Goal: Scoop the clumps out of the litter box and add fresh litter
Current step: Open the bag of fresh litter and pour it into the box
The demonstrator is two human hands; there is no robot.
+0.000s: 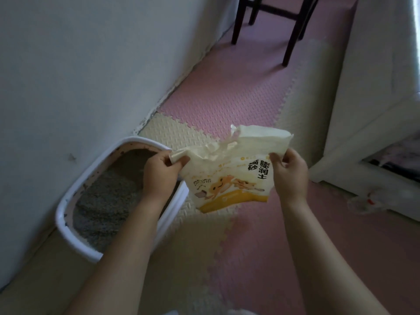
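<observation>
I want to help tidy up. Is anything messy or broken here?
Yes. The litter bag, gripped by the left hand and right hand, has a raggedly torn top. Dark specks dirty the litter box's inner wall. A crumpled plastic wrapper lies on the floor mat at the right.

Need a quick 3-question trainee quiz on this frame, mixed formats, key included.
1. True or false: the left hand and the right hand both grip the litter bag.
2. The litter box stands: A) on the floor beside the wall; B) on a shelf; C) on a tabletop.
3. Fill in: the litter in the box is ____ in colour.

Key: 1 true; 2 A; 3 grey.
</observation>
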